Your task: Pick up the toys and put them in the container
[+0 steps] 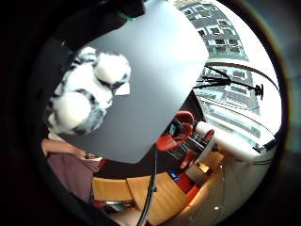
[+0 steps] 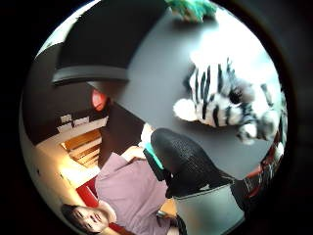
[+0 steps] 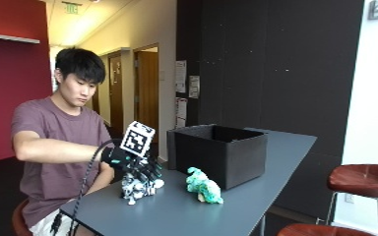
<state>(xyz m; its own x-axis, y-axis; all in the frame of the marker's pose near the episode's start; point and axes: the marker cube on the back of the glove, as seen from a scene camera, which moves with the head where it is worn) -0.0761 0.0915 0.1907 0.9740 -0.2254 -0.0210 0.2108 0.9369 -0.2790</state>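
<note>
A grey table [image 3: 241, 206] fills the lower middle of the outside view, running from the near corner at lower left away toward the right. A person [image 3: 51, 142] sits at its left end, on the left side of the frame, right forearm stretched across the corner. Near the centre stands the box [image 3: 218, 152], black, open at the top, set on the table toward the wall. In front of the box, lower centre, lies a green toy [image 3: 203, 186], just beside the box's front corner but not plainly touching it. Left of that, at the near corner of the table, sits the zebra [image 3: 137, 188], a black-and-white striped plush, upright on the tabletop. The right hand [image 3: 131, 164] is directly above the zebra, fingers pointing down and spread round its top; whether they already press the plush cannot be told from this view. In the thumb-side palm view the zebra [image 2: 230, 100] lies on the grey top with a gloved finger [image 2: 188, 161] stretched near it, not curled round it. The little-finger-side view shows the zebra [image 1: 87, 92] on the table too.
</note>
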